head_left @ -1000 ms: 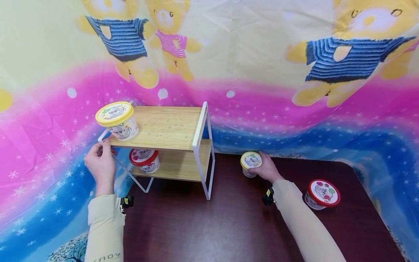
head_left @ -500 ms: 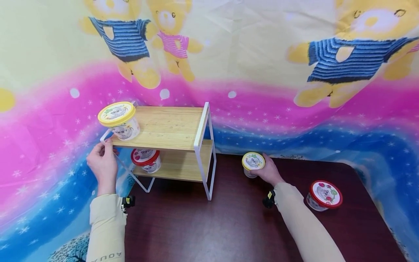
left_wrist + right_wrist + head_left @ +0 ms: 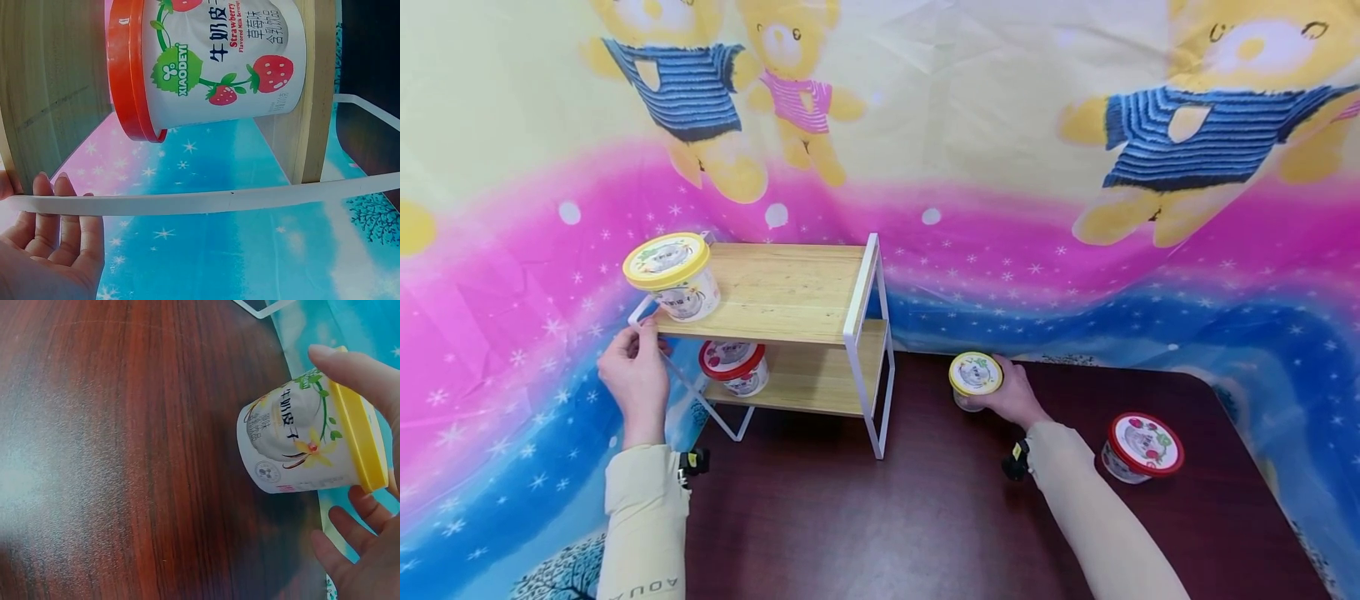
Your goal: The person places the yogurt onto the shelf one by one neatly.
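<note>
My right hand point(image 3: 1015, 398) pinches a white paper tub with a yellow lid point(image 3: 975, 373) by its rim, thumb on one side and fingertips on the other. In the right wrist view that tub point(image 3: 290, 437) shows a vanilla flower print and hangs close over the dark table. At the left, my left hand point(image 3: 636, 371) grips the front corner of a two-tier wooden shelf point(image 3: 790, 287), its fingers behind the white metal bar point(image 3: 206, 205). A larger yellow-lidded tub point(image 3: 673, 275) stands on the top tier above that hand. On the lower tier sits a red-lidded strawberry tub point(image 3: 225, 62).
Another red-lidded tub point(image 3: 1142, 447) stands on the dark wooden table point(image 3: 925, 517), right of my right forearm. The shelf's white right side frame point(image 3: 868, 350) rises between the shelf and my right hand. A cloth with printed bears point(image 3: 985, 108) hangs behind the table.
The tub in my right hand has shifted slightly left and tilted a little over the last half second. My left hand keeps its hold on the shelf corner.
</note>
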Action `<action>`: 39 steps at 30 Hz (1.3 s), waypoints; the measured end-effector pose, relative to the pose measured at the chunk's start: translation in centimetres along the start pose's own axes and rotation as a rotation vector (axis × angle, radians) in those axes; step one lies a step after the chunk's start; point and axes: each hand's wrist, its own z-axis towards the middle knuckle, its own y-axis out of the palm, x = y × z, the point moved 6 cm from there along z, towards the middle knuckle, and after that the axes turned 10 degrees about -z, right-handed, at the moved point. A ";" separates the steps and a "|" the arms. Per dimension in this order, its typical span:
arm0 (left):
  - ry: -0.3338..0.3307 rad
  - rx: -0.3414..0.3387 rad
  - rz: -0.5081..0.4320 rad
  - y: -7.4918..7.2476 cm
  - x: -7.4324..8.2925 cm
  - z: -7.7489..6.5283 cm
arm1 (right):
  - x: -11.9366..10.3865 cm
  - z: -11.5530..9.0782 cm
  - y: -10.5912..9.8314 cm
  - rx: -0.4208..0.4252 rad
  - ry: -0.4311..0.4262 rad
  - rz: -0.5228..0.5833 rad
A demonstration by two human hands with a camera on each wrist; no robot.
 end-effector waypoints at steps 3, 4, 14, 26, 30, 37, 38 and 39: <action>0.001 0.002 -0.002 0.0 0.0 0.0 | 0.1 0.1 0.2 0.003 -0.006 -0.008; 0.001 0.002 -0.001 0.0 0.0 0.0 | 0.2 0.1 0.3 0.003 -0.008 -0.003; 0.001 -0.004 -0.006 0.1 0.0 0.1 | -0.4 0.2 0.4 -0.024 0.001 0.081; -0.001 -0.008 0.001 0.3 -0.1 0.0 | -0.4 0.1 0.6 0.017 0.030 0.093; -0.009 -0.007 -0.005 0.2 -0.1 0.1 | -0.2 0.0 0.5 0.027 0.034 0.103; -0.017 0.001 -0.021 0.1 -0.2 0.1 | -0.3 -0.1 0.4 0.036 0.029 0.103; -0.018 0.001 -0.023 0.0 -0.2 0.1 | -0.3 -0.1 0.4 0.038 0.028 0.104; -0.017 0.002 -0.022 0.0 -0.2 0.1 | -0.3 -0.1 0.4 0.040 0.028 0.107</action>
